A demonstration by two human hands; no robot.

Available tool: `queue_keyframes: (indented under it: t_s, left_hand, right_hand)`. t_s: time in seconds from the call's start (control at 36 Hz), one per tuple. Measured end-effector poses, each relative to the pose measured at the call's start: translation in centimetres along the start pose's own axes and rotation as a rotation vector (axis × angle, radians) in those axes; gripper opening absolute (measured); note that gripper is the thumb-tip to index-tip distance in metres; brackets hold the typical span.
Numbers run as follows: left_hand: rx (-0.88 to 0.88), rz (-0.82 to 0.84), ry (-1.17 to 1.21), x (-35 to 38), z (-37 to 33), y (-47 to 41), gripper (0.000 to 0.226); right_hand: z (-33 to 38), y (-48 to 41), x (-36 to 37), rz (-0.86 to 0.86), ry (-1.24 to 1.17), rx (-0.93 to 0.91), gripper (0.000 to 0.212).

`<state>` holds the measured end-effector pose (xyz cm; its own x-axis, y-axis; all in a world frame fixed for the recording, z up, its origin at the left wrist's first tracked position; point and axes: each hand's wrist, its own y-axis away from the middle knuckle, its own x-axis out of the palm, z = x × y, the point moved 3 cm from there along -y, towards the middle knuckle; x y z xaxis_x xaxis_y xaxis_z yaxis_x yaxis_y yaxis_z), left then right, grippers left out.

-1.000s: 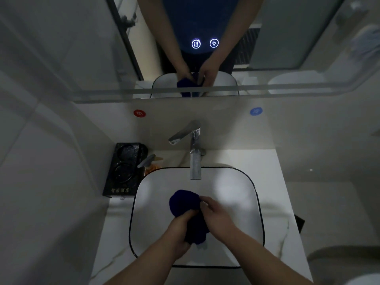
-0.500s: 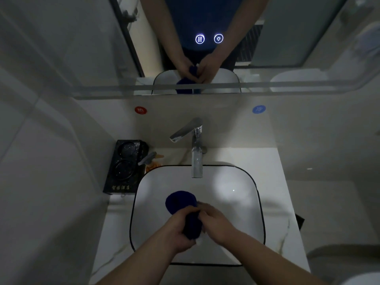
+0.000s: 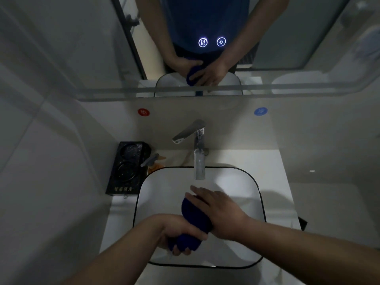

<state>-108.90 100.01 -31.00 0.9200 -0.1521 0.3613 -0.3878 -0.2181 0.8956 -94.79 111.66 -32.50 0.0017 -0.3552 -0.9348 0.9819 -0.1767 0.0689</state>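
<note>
A dark blue cloth [image 3: 196,218] is bunched into a roll above the white basin [image 3: 242,182] with its black rim. My left hand [image 3: 178,233] grips the near end of the cloth, fingers curled under it. My right hand [image 3: 216,206] lies over the far end with fingers fairly straight, reaching toward the tap. The mirror [image 3: 205,48] above shows both hands and the cloth in reflection.
A chrome tap [image 3: 198,149] stands behind the basin, its spout over the bowl. A black tray [image 3: 125,167] and an orange spray bottle [image 3: 155,163] sit at the left on the marble counter [image 3: 273,173]. Red and blue stickers mark the wall.
My right hand has let go of the cloth's middle and slid up over its far end, fingers stretched out. My left hand has drawn the near end toward me and lower.
</note>
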Motion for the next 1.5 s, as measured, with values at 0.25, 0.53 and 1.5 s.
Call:
queue_keyframes:
  t_s: [0.25, 0.53, 1.5]
  left_hand:
    - [-0.059, -0.377, -0.677, 0.3, -1.2, -2.4, 0.034]
    - [0.153, -0.846, -0.808, 0.4, 0.3, -5.2, 0.041]
    - [-0.065, -0.304, -0.630, 0.8, -1.3, -1.8, 0.026]
  right_hand:
    - [0.8, -2.0, -0.7, 0.482, -0.081, 0.065, 0.102]
    - [0.9, -4.6, 1.6, 0.823, -0.164, 0.407, 0.034]
    - [0.9, -2.3, -1.6, 0.616, -0.105, 0.132, 0.046]
